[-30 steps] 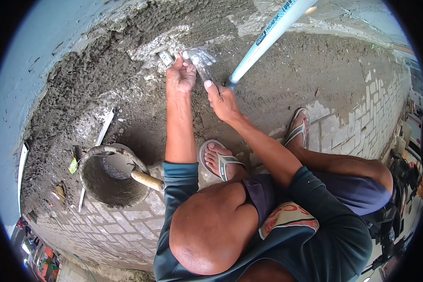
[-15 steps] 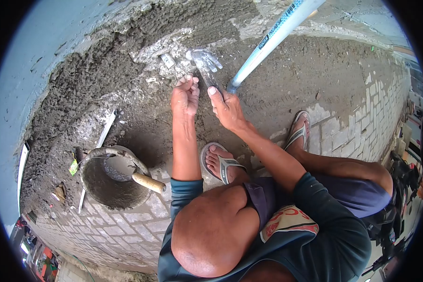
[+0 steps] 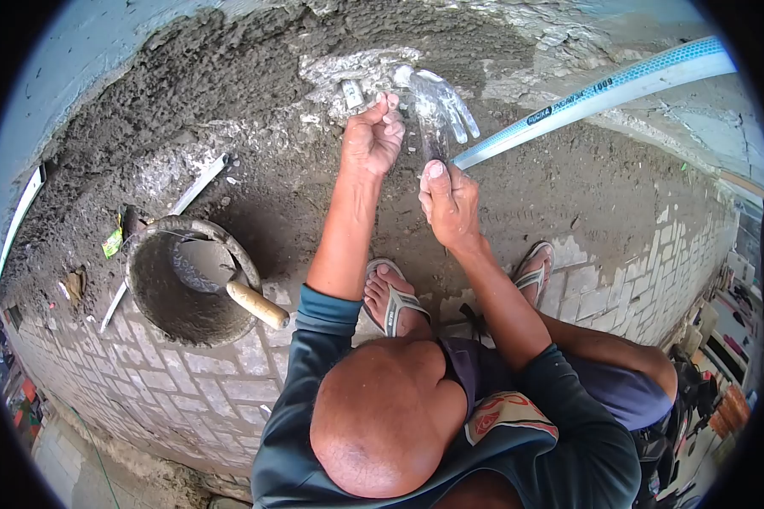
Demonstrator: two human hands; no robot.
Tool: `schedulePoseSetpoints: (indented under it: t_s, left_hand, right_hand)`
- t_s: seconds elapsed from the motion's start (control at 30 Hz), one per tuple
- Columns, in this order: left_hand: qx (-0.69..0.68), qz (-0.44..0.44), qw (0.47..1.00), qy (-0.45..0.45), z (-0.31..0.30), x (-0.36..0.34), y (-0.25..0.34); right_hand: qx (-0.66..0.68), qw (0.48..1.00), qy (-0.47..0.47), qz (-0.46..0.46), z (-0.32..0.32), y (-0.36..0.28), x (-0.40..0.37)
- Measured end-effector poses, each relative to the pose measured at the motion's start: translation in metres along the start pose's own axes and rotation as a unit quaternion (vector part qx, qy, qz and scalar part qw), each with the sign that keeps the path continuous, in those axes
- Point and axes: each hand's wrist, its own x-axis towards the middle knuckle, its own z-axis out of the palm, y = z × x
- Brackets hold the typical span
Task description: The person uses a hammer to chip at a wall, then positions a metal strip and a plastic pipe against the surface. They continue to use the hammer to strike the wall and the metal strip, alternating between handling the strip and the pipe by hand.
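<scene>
My right hand (image 3: 450,204) is closed around the dark handle of a claw hammer (image 3: 435,106), whose whitened head points toward the wall. My left hand (image 3: 373,140) is raised beside it with fingers curled and pinched; what they hold, if anything, is too small to make out. Just beyond the left fingertips, a short pale cylindrical piece (image 3: 352,94) sits in the rough, whitened plaster (image 3: 314,68). A blue and white pipe (image 3: 586,100) slants from near the hammer handle to the upper right.
A mortar-caked bucket (image 3: 165,314) stands at the left, with a wooden-handled trowel (image 3: 257,304) in it. White strips (image 3: 199,184) lie by the bucket and a green wrapper (image 3: 113,242) beside it. Brick paving (image 3: 221,386) runs below; my sandalled feet (image 3: 395,297) rest nearby.
The view has shifted, so the bucket sits farther left and higher. Both hands and the hammer appear farther right, and the hammer is more upright. The pipe now slants at a flatter angle.
</scene>
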Motion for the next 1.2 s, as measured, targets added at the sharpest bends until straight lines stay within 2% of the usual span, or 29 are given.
schedulePoseSetpoints:
  t_s: [0.07, 0.17, 0.27, 0.43, 0.5, 0.53, 0.57, 0.63, 0.67, 0.7, 0.77, 0.8, 0.83, 0.87, 0.9, 0.93, 0.97, 1.0, 1.03, 1.1, 1.17, 1.2]
  left_hand:
    - [-0.038, 0.01, 0.999, 0.004, -0.006, 0.013, 0.004]
    - [-0.11, 0.006, 0.994, 0.009, -0.006, 0.02, 0.008]
    - [-0.165, 0.026, 0.985, 0.042, -0.003, 0.026, 0.002]
    - [-0.187, 0.019, 0.979, 0.082, 0.003, 0.03, 0.0]
    - [-0.091, 0.047, 0.988, 0.118, 0.001, 0.033, -0.002]
    - [-0.093, 0.048, 0.987, 0.119, 0.0, 0.032, 0.0]
    - [-0.106, 0.026, 0.989, 0.099, -0.002, 0.032, 0.003]
    - [-0.135, -0.022, 0.989, 0.061, -0.007, 0.027, 0.002]
    - [-0.132, -0.017, 0.99, 0.054, -0.006, 0.026, 0.003]
    - [-0.13, -0.018, 0.99, 0.052, -0.004, 0.028, 0.002]
    - [-0.104, 0.03, 0.985, 0.133, 0.0, 0.032, -0.001]
    - [-0.104, 0.031, 0.986, 0.13, 0.001, 0.032, 0.001]
    - [-0.118, 0.009, 0.989, 0.084, -0.002, 0.03, 0.003]
    - [-0.136, -0.013, 0.99, 0.042, -0.007, 0.028, 0.004]
    - [-0.142, -0.015, 0.989, 0.05, -0.011, 0.026, 0.002]
    - [-0.142, -0.019, 0.988, 0.061, -0.012, 0.025, 0.001]
    - [-0.138, -0.019, 0.988, 0.063, -0.007, 0.027, 0.004]
    - [-0.112, 0.009, 0.989, 0.096, -0.001, 0.027, 0.003]
    - [-0.109, 0.01, 0.99, 0.091, 0.002, 0.025, 0.003]
    - [-0.113, -0.001, 0.989, 0.095, 0.005, 0.022, 0.006]
    - [-0.123, -0.013, 0.988, 0.09, 0.005, 0.02, 0.003]
    - [-0.134, -0.003, 0.986, 0.099, 0.004, 0.022, 0.0]
  right_hand:
    - [-0.001, 1.0, -0.002, -0.017, 0.0, -0.006, 0.0]
    - [-0.023, 0.999, -0.021, 0.015, -0.003, -0.015, 0.002]
    - [-0.04, 0.999, 0.008, -0.009, -0.002, -0.026, 0.001]
    - [-0.116, 0.993, 0.013, -0.034, -0.005, 0.016, 0.014]
    - [-0.309, 0.951, -0.018, -0.011, -0.006, 0.025, 0.03]
    - [-0.234, 0.972, -0.006, -0.001, -0.005, 0.024, 0.027]
    - [-0.234, 0.972, -0.009, 0.002, -0.004, 0.023, 0.021]
    - [-0.079, 0.993, 0.06, -0.068, 0.003, 0.003, 0.007]
    - [-0.099, 0.981, 0.073, -0.152, 0.002, 0.015, 0.009]
    - [-0.099, 0.98, 0.076, -0.154, -0.001, 0.027, 0.018]
    - [-0.311, 0.95, 0.0, -0.02, -0.006, 0.04, 0.038]
    - [-0.305, 0.951, 0.017, -0.046, -0.005, 0.033, 0.037]
    - [-0.305, 0.951, 0.018, -0.048, -0.002, 0.027, 0.032]
    - [-0.181, 0.982, 0.034, -0.044, 0.002, 0.022, 0.022]
    - [-0.057, 0.996, 0.053, -0.033, 0.002, 0.021, 0.011]
    - [-0.042, 0.989, 0.067, -0.125, 0.002, 0.034, 0.011]
    - [-0.042, 0.989, 0.07, -0.125, 0.002, 0.04, 0.021]
    - [-0.174, 0.981, 0.039, -0.071, 0.003, 0.04, 0.033]
    - [-0.303, 0.953, 0.008, -0.019, 0.001, 0.039, 0.041]
    - [-0.298, 0.953, 0.019, -0.057, 0.0, 0.034, 0.039]
    - [-0.144, 0.986, 0.046, -0.064, 0.0, 0.03, 0.022]
    - [-0.13, 0.987, 0.046, -0.087, 0.002, 0.021, 0.017]
